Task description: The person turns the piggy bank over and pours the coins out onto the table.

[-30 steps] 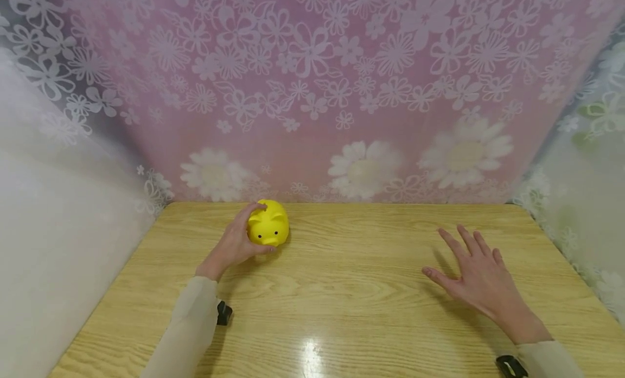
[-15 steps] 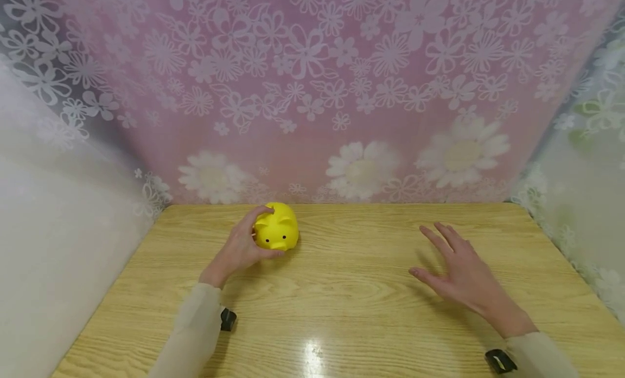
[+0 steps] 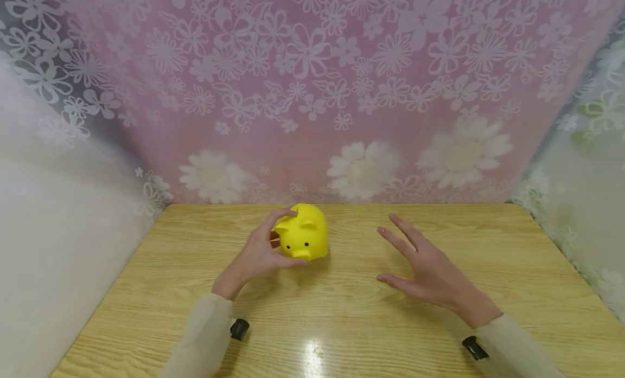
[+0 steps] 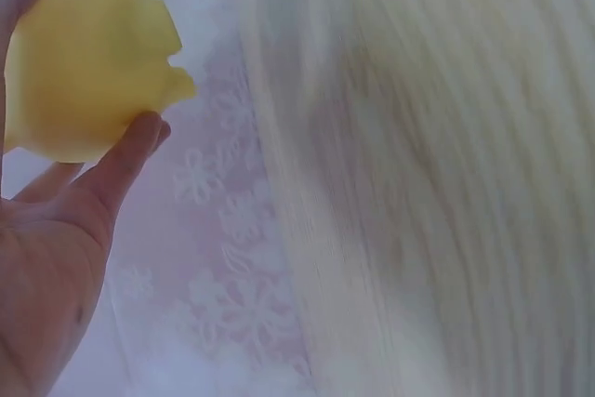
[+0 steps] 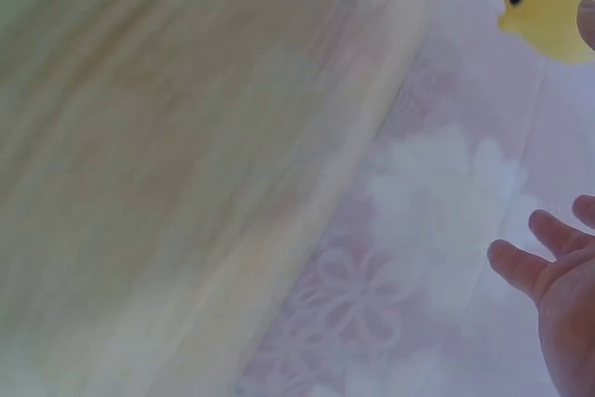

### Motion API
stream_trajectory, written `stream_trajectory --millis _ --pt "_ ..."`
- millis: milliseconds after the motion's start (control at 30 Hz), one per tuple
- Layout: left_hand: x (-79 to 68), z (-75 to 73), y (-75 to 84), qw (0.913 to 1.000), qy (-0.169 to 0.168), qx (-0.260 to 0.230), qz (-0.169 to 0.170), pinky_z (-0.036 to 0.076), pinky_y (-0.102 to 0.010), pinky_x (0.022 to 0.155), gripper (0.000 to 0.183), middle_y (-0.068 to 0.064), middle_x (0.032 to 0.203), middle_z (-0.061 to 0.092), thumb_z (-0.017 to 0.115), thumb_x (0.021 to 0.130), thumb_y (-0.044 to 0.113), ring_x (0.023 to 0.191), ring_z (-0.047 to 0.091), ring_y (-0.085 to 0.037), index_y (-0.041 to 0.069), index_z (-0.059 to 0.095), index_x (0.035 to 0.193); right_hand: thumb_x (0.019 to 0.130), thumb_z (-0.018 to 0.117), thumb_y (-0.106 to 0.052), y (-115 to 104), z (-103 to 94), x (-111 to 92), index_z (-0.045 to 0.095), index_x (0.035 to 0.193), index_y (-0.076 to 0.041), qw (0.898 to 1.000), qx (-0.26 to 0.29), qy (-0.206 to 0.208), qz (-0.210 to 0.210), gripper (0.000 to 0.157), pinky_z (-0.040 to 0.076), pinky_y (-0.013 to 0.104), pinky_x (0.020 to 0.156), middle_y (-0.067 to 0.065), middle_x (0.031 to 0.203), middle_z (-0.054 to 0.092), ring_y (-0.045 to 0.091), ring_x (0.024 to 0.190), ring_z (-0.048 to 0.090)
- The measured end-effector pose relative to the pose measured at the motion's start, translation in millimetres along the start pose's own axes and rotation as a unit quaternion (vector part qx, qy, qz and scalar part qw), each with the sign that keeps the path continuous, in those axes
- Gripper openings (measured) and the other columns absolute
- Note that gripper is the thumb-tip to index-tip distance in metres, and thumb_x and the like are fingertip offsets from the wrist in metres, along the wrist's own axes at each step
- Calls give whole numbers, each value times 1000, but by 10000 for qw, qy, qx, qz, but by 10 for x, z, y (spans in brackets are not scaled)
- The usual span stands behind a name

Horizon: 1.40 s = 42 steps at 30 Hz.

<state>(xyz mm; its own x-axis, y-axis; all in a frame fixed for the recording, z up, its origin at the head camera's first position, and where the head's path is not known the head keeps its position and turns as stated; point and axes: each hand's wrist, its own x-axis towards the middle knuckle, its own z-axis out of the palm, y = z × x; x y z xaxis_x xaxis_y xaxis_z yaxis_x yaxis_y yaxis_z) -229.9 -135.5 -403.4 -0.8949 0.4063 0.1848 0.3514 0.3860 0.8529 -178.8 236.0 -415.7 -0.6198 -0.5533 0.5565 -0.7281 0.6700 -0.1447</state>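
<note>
My left hand grips a yellow piggy bank from its left side, thumb across the front near the snout and fingers over the top and behind. The pig's two black eyes and ears face me. In the left wrist view, the piggy bank shows its stubby feet, with the left thumb against it, held clear of the table. To the right, my right hand hovers with fingers spread, apart from the pig. A dark oval patch shows on the piggy bank in the right wrist view.
A wood-grain table lies under both hands. Behind its far edge hangs a pink floral curtain, with pale sheets at the left and right sides. Black straps sit at both wrists.
The left hand has carried the piggy bank rightward and a little toward me. The right hand has moved left, narrowing the gap between it and the pig.
</note>
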Motion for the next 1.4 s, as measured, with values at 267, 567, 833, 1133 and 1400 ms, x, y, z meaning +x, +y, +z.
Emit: stream_trajectory --millis 267,567,833,1133,1400 --pt "-49 193 153 9969 -565 -544 -79 57 -48 101 93 -5 150 46 97 69 30 114 67 -28 45 44 143 88 75 -56 -191 98 231 39 158 -15 9983 313 -227 -426 89 60 48 93 18 167 28 38 134 56" --pt "-84 355 269 9913 -1113 -693 93 58 -40 100 87 7 152 46 94 74 33 112 68 -23 45 44 143 69 95 -38 -291 226 240 37 158 -14 9971 287 -268 -658 108 62 42 91 19 165 31 37 129 61" --pt "-92 382 295 9909 -1233 -531 116 59 -31 96 86 6 145 51 93 75 35 108 69 -19 45 43 144 68 97 -34 -335 209 237 37 157 -11 9959 128 -281 -855 110 61 36 91 22 160 38 31 124 66" --pt "-121 419 356 9943 -981 -339 257 59 -32 95 96 7 158 41 91 76 39 110 70 -19 51 32 151 65 98 -18 -350 192 251 29 158 -6 9934 822 -286 -747 117 62 39 90 23 161 34 36 125 63" --pt "-127 446 431 9950 -721 -204 657 61 -42 93 98 0 162 35 87 82 37 111 71 -19 52 24 156 63 97 -6 -332 167 236 23 159 1 9813 1924 -33 -82 121 61 43 92 21 158 38 34 138 51"
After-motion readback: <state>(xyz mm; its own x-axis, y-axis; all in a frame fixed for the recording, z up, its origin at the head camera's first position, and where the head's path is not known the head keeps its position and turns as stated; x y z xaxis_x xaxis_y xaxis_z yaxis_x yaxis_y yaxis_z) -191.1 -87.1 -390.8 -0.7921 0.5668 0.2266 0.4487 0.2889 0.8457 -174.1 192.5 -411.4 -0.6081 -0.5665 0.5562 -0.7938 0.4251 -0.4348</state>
